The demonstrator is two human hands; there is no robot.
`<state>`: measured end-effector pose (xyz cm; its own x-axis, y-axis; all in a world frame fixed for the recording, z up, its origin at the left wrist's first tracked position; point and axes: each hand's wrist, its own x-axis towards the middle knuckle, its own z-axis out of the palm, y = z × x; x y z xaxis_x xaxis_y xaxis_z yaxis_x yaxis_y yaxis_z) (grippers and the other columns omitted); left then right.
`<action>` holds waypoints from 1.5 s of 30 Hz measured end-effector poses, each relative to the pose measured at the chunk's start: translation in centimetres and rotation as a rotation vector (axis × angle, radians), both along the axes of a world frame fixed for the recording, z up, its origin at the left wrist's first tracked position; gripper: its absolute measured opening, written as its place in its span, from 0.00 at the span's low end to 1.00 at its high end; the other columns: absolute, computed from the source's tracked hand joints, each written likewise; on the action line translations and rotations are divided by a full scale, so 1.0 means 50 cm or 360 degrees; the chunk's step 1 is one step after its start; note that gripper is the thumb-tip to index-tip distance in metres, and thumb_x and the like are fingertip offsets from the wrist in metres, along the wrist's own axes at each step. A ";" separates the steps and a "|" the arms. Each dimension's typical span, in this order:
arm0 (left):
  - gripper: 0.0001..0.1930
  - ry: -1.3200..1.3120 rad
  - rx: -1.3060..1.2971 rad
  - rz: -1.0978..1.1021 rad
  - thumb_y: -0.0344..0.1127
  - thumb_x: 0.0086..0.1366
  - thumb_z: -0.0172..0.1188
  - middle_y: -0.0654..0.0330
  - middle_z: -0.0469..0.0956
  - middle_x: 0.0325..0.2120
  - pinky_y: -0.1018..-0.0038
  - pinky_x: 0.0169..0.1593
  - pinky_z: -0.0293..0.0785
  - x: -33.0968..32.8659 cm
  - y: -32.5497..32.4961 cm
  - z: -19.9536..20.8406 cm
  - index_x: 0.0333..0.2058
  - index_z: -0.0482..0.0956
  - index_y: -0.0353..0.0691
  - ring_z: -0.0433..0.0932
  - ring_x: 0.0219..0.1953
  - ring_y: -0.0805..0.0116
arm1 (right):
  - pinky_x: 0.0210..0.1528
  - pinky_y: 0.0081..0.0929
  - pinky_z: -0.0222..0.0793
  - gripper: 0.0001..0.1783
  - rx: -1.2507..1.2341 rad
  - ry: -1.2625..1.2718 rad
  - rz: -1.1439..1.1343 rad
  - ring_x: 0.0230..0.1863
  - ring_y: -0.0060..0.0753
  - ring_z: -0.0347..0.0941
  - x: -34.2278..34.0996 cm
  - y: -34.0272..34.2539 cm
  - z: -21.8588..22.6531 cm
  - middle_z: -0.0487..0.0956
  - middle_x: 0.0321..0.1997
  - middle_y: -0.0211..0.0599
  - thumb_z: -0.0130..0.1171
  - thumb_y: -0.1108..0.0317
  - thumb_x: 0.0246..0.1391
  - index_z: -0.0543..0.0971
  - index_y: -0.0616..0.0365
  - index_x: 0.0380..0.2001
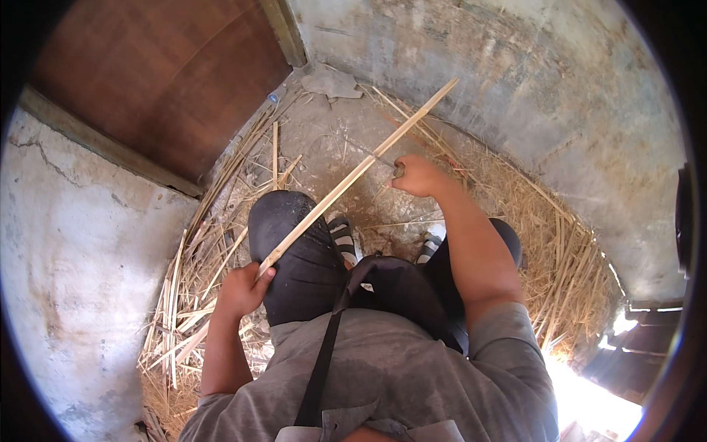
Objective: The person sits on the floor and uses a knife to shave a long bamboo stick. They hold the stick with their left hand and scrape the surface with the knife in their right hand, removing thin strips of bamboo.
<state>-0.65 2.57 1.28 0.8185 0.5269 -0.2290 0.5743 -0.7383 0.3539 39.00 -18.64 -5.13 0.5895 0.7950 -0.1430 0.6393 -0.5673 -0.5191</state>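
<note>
A long pale bamboo strip [352, 177] slants up and away to the right, passing over my left knee. Its near end is gripped by my left hand [244, 289], thumb along the strip and fingers wrapped round it. My right hand [418, 176] is closed on the handle of a thin-bladed knife [380, 159]. The dark blade meets the strip beyond its middle and crosses it, pointing to the far left. How deep the edge sits in the bamboo, I cannot tell.
Split bamboo pieces [175, 309] lie heaped at the left, and shavings [537, 236] pile along the right wall [515, 81]. A brown door panel [162, 74] stands at the far left. A flat stone slab [331, 81] rests by the far corner. My sandalled feet [343, 239] are below the strip.
</note>
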 end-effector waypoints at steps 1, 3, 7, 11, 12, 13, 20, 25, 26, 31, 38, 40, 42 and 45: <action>0.28 -0.0010 -0.0025 0.0013 0.58 0.71 0.56 0.42 0.77 0.21 0.52 0.33 0.72 -0.001 0.002 -0.004 0.26 0.75 0.35 0.78 0.29 0.36 | 0.58 0.46 0.73 0.27 0.0010 -0.0017 -0.0017 0.54 0.58 0.77 -0.001 -0.001 0.007 0.82 0.50 0.53 0.68 0.53 0.48 0.83 0.59 0.49; 0.28 -0.0026 -0.0067 0.0024 0.58 0.71 0.57 0.42 0.77 0.21 0.52 0.33 0.72 0.000 0.003 -0.009 0.26 0.75 0.35 0.78 0.29 0.35 | 0.58 0.46 0.73 0.27 -0.0026 -0.0005 0.0169 0.54 0.58 0.77 -0.028 0.010 0.020 0.82 0.50 0.53 0.67 0.54 0.49 0.83 0.59 0.49; 0.28 -0.0045 -0.0057 0.0030 0.59 0.71 0.56 0.41 0.77 0.21 0.52 0.33 0.72 -0.006 -0.001 -0.006 0.26 0.75 0.35 0.78 0.29 0.35 | 0.57 0.46 0.73 0.26 -0.0271 0.0087 0.0562 0.54 0.57 0.77 -0.129 0.055 0.086 0.82 0.49 0.53 0.67 0.54 0.49 0.83 0.58 0.48; 0.29 -0.0061 -0.0078 0.0027 0.59 0.71 0.56 0.40 0.77 0.22 0.52 0.34 0.72 -0.016 0.008 -0.023 0.27 0.75 0.35 0.79 0.30 0.35 | 0.58 0.46 0.72 0.29 -0.0133 0.0143 0.0539 0.56 0.58 0.76 -0.096 0.048 0.070 0.81 0.52 0.55 0.67 0.52 0.49 0.82 0.60 0.50; 0.29 -0.0057 -0.0090 0.0044 0.59 0.71 0.56 0.40 0.77 0.23 0.52 0.34 0.72 -0.012 0.004 -0.022 0.27 0.75 0.34 0.79 0.30 0.35 | 0.59 0.45 0.72 0.30 -0.0049 0.0125 0.0389 0.56 0.58 0.76 -0.057 0.035 0.025 0.81 0.53 0.55 0.68 0.52 0.49 0.82 0.61 0.50; 0.29 -0.0067 -0.0098 0.0077 0.59 0.71 0.56 0.40 0.77 0.23 0.52 0.34 0.72 -0.007 -0.002 -0.020 0.27 0.75 0.34 0.79 0.30 0.35 | 0.60 0.45 0.71 0.31 0.0037 0.0091 0.0254 0.57 0.58 0.76 -0.025 0.024 0.002 0.80 0.54 0.56 0.68 0.51 0.49 0.82 0.62 0.51; 0.28 -0.0060 -0.0126 0.0115 0.58 0.71 0.56 0.40 0.78 0.23 0.51 0.35 0.73 -0.002 -0.004 -0.012 0.29 0.76 0.34 0.79 0.31 0.34 | 0.62 0.43 0.69 0.33 -0.0033 0.0122 -0.0013 0.58 0.58 0.75 0.000 -0.004 0.014 0.79 0.56 0.57 0.67 0.50 0.49 0.81 0.63 0.53; 0.27 -0.0009 -0.0021 0.0115 0.57 0.71 0.56 0.40 0.78 0.22 0.50 0.34 0.73 -0.003 -0.011 -0.003 0.28 0.76 0.34 0.79 0.30 0.34 | 0.62 0.44 0.70 0.32 -0.0349 0.0162 0.0627 0.58 0.58 0.75 -0.110 0.058 0.081 0.79 0.56 0.56 0.67 0.52 0.49 0.81 0.62 0.53; 0.27 -0.0002 0.0012 0.0128 0.57 0.71 0.56 0.40 0.78 0.22 0.50 0.34 0.73 -0.006 -0.014 -0.001 0.28 0.76 0.34 0.79 0.30 0.34 | 0.62 0.44 0.70 0.32 -0.0352 0.0177 0.0650 0.58 0.57 0.75 -0.111 0.060 0.089 0.79 0.56 0.57 0.67 0.52 0.49 0.81 0.63 0.53; 0.27 -0.0062 0.0019 0.0060 0.57 0.71 0.56 0.40 0.78 0.22 0.50 0.35 0.73 -0.009 -0.007 -0.021 0.28 0.76 0.34 0.79 0.30 0.34 | 0.62 0.43 0.70 0.34 -0.0084 0.0198 0.0277 0.59 0.57 0.75 -0.019 0.030 0.012 0.78 0.57 0.58 0.68 0.53 0.48 0.80 0.66 0.54; 0.27 -0.0018 -0.0085 0.0113 0.57 0.71 0.57 0.40 0.78 0.23 0.50 0.35 0.73 0.001 -0.004 -0.010 0.27 0.75 0.34 0.79 0.31 0.35 | 0.62 0.42 0.70 0.36 -0.0037 0.0170 -0.0091 0.60 0.57 0.75 0.017 -0.006 0.014 0.78 0.58 0.58 0.67 0.51 0.49 0.78 0.66 0.56; 0.27 -0.0036 -0.0083 0.0103 0.57 0.71 0.57 0.40 0.78 0.23 0.51 0.35 0.73 0.005 -0.003 -0.011 0.27 0.75 0.34 0.79 0.31 0.35 | 0.61 0.42 0.71 0.35 -0.0019 0.0069 0.0177 0.60 0.57 0.75 -0.016 0.013 0.005 0.78 0.58 0.57 0.68 0.51 0.48 0.79 0.65 0.55; 0.27 -0.0037 -0.0036 0.0094 0.57 0.71 0.57 0.40 0.78 0.23 0.50 0.34 0.73 0.001 -0.005 -0.010 0.27 0.75 0.34 0.79 0.30 0.34 | 0.61 0.42 0.71 0.35 -0.0232 0.0093 0.0470 0.59 0.56 0.75 -0.080 0.050 0.036 0.79 0.57 0.57 0.68 0.51 0.48 0.80 0.64 0.55; 0.27 -0.0047 0.0030 0.0072 0.57 0.71 0.57 0.40 0.78 0.23 0.50 0.34 0.73 -0.006 -0.008 -0.010 0.27 0.75 0.34 0.79 0.30 0.34 | 0.60 0.43 0.72 0.33 -0.0306 0.0131 0.0674 0.57 0.57 0.76 -0.108 0.059 0.074 0.80 0.55 0.57 0.69 0.51 0.49 0.80 0.64 0.53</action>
<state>-0.95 2.19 0.75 0.7999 0.5677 -0.1947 0.5968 -0.7184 0.3574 33.59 -15.71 -1.44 0.1995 0.9175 -0.3440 0.7962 -0.3565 -0.4889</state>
